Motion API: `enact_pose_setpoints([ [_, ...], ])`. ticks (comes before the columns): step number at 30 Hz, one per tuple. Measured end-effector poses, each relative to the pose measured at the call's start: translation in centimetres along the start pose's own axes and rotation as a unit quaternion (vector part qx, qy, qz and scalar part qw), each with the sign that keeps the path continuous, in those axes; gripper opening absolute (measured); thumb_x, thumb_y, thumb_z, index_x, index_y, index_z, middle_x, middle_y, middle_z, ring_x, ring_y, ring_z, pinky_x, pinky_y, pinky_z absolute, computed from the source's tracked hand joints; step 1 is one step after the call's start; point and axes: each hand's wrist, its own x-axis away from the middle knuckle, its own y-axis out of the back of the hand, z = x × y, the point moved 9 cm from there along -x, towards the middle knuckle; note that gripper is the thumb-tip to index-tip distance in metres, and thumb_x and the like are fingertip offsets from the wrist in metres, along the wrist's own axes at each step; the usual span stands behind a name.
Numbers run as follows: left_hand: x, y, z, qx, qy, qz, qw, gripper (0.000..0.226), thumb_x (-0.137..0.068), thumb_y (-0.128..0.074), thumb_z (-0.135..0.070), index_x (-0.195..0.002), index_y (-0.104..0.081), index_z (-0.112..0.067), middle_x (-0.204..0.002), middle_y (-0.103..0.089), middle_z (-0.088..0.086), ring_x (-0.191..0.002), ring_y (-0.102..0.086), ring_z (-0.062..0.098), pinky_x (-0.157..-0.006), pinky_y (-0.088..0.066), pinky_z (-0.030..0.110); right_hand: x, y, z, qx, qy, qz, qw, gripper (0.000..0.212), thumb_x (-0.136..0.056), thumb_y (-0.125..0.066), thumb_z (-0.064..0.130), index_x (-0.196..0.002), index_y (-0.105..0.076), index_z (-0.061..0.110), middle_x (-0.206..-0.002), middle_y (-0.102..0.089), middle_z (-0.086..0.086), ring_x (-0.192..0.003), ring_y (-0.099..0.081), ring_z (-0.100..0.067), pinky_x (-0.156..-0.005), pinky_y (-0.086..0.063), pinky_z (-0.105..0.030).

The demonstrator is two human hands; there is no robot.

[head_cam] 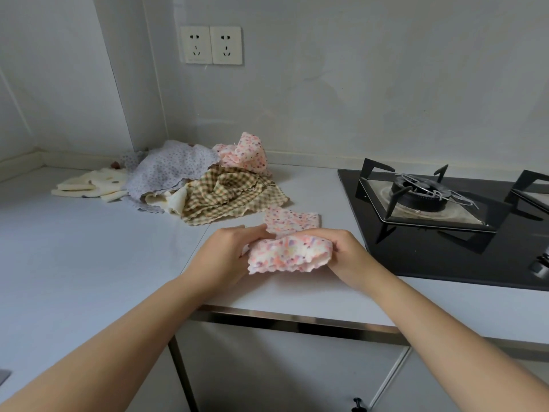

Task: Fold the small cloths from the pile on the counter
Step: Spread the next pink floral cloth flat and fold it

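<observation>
Both hands hold one pink speckled cloth (289, 254) just above the white bench (89, 248). The left hand (228, 251) and right hand (344, 248) each pinch an end, likely to bring its edges together for a fold. The pile (193, 179) waits behind, near the hob (445, 212).

We're looking at the white counter (74, 263), and it's carrying a loose pile of cloths (178, 173) out at eleven o'clock. A checked cloth (228, 197) is spilling off the pile's near side, a folded pink cloth (294, 218) is lying flat just beside it, and the black hob (430, 263) is sitting at three o'clock.
</observation>
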Motion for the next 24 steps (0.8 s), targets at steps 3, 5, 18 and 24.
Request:
enact_pose_setpoints([
  [3, -0.2, 0.3, 0.5, 0.016, 0.051, -0.012, 0.999, 0.024, -0.094, -0.05, -0.028, -0.07, -0.053, -0.028, -0.064, -0.058, -0.009, -0.062, -0.051, 0.009, -0.058, -0.039, 0.034, 0.3, 1.0, 0.2, -0.024, -0.023, -0.046, 0.998, 0.02, -0.096, -0.057, 0.026, -0.086, -0.073, 0.033, -0.097, -0.074, 0.01, -0.102, -0.066, -0.007, -0.092, -0.049, -0.026],
  [5, -0.3, 0.2, 0.9, 0.037, 0.094, -0.012, 0.995, 0.039, -0.1, -0.045, -0.032, -0.063, -0.038, -0.02, -0.055, -0.04, -0.008, -0.054, -0.035, 0.01, -0.054, -0.028, 0.033, 0.1, 1.8, -0.9, -0.033, -0.059, -0.08, 0.994, 0.041, -0.09, -0.055, 0.057, -0.093, -0.075, 0.021, -0.098, -0.072, -0.011, -0.101, -0.064, -0.029, -0.097, -0.046, -0.047],
  [18, -4.6, -2.1, 4.7, -0.099, 0.389, 0.036, 0.915, 0.02, -0.092, -0.042, -0.016, -0.098, -0.059, -0.009, -0.097, -0.062, 0.011, -0.087, -0.058, 0.03, -0.068, -0.043, 0.032, -2.7, 3.6, -4.3, 0.22, -0.281, -0.136, 0.924, 0.03, -0.087, -0.051, 0.038, -0.07, -0.055, 0.013, -0.076, -0.06, -0.005, -0.076, -0.057, -0.028, -0.057, -0.036, -0.028],
  [24, -4.9, -2.4, 2.5, -0.28, 0.273, -0.003, 0.92, 0.019, -0.096, -0.047, -0.016, -0.114, -0.046, -0.013, -0.102, -0.065, 0.008, -0.091, -0.064, 0.031, -0.061, -0.036, 0.033, -3.1, 3.3, -3.9, 0.331, -0.272, -0.096, 0.899, 0.024, -0.083, -0.058, 0.04, -0.094, -0.061, 0.019, -0.091, -0.064, -0.002, -0.083, -0.056, -0.027, -0.065, -0.038, -0.027],
])
